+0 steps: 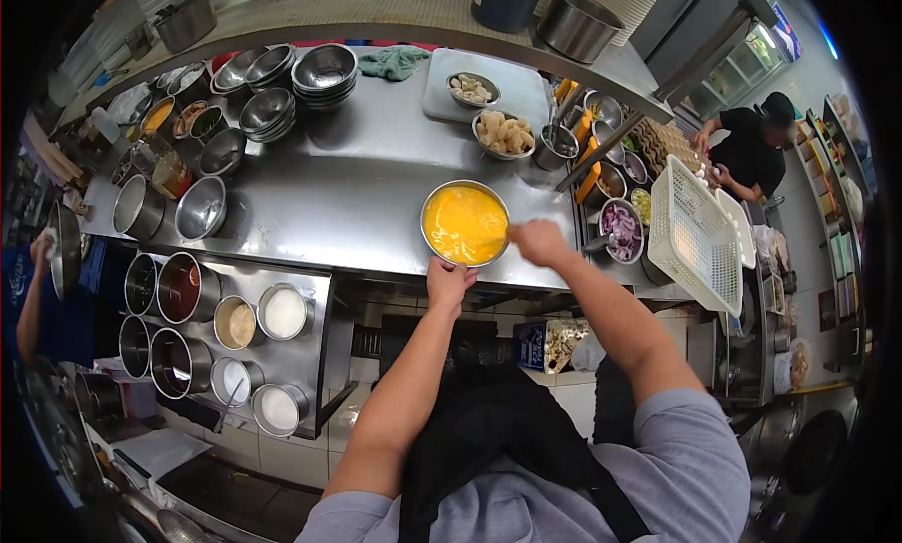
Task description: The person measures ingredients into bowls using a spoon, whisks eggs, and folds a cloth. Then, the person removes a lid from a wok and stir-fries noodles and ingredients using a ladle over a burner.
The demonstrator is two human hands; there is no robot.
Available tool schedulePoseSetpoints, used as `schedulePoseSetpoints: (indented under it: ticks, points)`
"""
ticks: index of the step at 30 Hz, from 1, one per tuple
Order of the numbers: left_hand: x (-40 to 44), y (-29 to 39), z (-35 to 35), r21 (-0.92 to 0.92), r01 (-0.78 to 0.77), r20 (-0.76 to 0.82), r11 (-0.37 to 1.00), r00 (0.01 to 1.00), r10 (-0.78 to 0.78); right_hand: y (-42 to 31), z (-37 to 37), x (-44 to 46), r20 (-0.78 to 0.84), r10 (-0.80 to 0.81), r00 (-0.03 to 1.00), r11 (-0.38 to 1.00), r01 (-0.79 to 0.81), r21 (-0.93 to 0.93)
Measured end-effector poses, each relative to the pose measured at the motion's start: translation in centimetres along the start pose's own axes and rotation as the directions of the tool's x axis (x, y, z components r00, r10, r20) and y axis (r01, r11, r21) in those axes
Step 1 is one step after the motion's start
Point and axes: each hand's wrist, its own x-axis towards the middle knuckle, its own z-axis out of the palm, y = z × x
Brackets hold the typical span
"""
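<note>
A metal bowl of yellow beaten egg [464,222] rests at the front edge of the steel counter [348,200]. My left hand [451,284] grips the bowl's near rim with its fingers closed. At the bowl's right side is my right hand [537,242], blurred and closed around a utensil whose tip reaches into the egg; its handle is hidden by the fingers. Behind the bowl stand a bowl of pale chunks [505,134] and a smaller bowl of pale pieces [472,89] on a white cutting board [439,97].
Stacked metal bowls [324,71] stand back left, and pots of sauces and powders [187,287] lower left. To the right are chopped purple onion [621,228] and a white basket [693,233]. Co-workers stand at the far right [749,148] and far left [38,294]. A shelf [404,22] overhangs the back.
</note>
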Motion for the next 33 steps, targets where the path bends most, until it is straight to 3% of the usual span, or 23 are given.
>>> schedulePoseSetpoints:
  ticks: [2,3,4,6,8,10,12,13,14,16,18,19,20,22,23,24,27,29,30,32,33]
  points:
    - [0.6,-0.1,0.0,-0.012,-0.015,-0.001,1.000,1.000,0.015,1.7,-2.2,1.0,-0.310,0.198,0.930,0.953,-0.109,0.281]
    - [0.5,-0.5,-0.3,-0.005,-0.019,-0.004,1.000,1.000,0.019,1.0,-1.8,0.9,-0.283,0.341,0.896,0.922,-0.261,0.286]
    - [0.2,-0.7,-0.6,0.002,-0.014,-0.004,1.000,1.000,0.015,0.1,-1.1,0.3,-0.278,0.346,0.896,0.919,-0.264,0.292]
    - [0.4,0.0,-0.4,-0.011,-0.006,-0.006,1.000,1.000,0.006,-1.0,-0.4,-0.4,0.013,-0.021,1.000,0.999,0.021,-0.025]
    - [0.6,0.3,-0.2,-0.014,-0.023,-0.008,1.000,1.000,0.023,2.0,-1.4,1.1,-0.322,0.021,0.946,0.967,0.063,0.245]
    - [0.3,0.1,-0.7,0.012,-0.039,-0.018,0.999,0.999,0.040,0.8,-0.5,1.2,-0.251,0.254,0.934,0.965,-0.228,0.127]
    - [0.4,0.2,-0.8,0.013,-0.031,-0.011,0.999,0.999,0.031,-1.7,0.2,-0.3,0.024,-0.010,1.000,0.999,0.011,-0.040]
    - [0.6,0.2,-0.7,0.002,-0.014,-0.008,1.000,1.000,0.014,-0.4,0.4,0.4,-0.082,-0.041,0.996,0.999,0.043,0.016]
    - [0.8,0.3,-0.6,-0.007,-0.016,-0.007,1.000,1.000,0.016,1.0,-0.8,1.0,-0.185,0.045,0.982,0.987,-0.015,0.162]
    - [0.7,0.3,-1.1,0.018,-0.028,-0.017,0.999,0.999,0.028,0.8,-1.5,1.2,-0.284,0.306,0.909,0.934,-0.229,0.274]
    - [0.2,0.5,-1.0,0.021,-0.085,-0.069,0.996,0.994,0.086,-0.5,0.5,0.4,-0.046,0.062,0.997,0.998,-0.062,0.004]
    - [0.0,0.7,-0.9,0.016,-0.146,-0.123,0.989,0.981,0.147,0.4,0.4,0.5,-0.124,0.017,0.992,0.994,-0.003,0.106]
    - [-0.3,0.5,-0.8,0.007,-0.145,-0.127,0.989,0.981,0.145,1.0,-0.5,0.8,-0.120,0.011,0.993,0.995,0.001,0.099]
    - [-1.0,-0.3,-1.2,0.012,-0.184,-0.122,0.983,0.975,0.184,1.5,-1.5,1.2,-0.341,0.307,0.889,0.931,-0.207,0.300]
    - [-1.2,-0.8,-1.1,0.039,-0.150,-0.108,0.988,0.982,0.154,1.2,0.3,1.6,-0.194,0.210,0.958,0.976,-0.196,0.089]
    - [-1.2,-1.0,-0.8,0.045,-0.153,-0.106,0.987,0.982,0.157,0.6,2.3,1.2,-0.089,0.075,0.993,0.996,-0.079,-0.040]
    - [-1.0,-1.5,0.1,0.065,-0.076,-0.016,0.995,0.997,0.077,1.3,-0.1,1.6,-0.177,0.011,0.984,0.995,0.007,0.101]
    - [-0.6,-1.7,0.1,0.062,-0.062,-0.020,0.996,0.998,0.063,1.4,0.1,2.1,-0.262,0.262,0.929,0.962,-0.229,0.151]
    - [-0.3,-1.4,0.2,0.065,-0.066,-0.012,0.996,0.998,0.067,0.3,1.4,1.2,-0.100,0.144,0.985,0.990,-0.142,0.025]
    - [-0.3,-0.9,0.4,0.086,-0.073,-0.006,0.994,0.997,0.073,0.1,1.0,0.5,-0.053,-0.027,0.998,0.996,0.031,0.080]
    - [-0.4,-1.1,0.5,0.093,-0.068,-0.013,0.993,0.997,0.070,1.4,0.3,0.9,-0.164,0.054,0.985,0.984,-0.024,0.178]
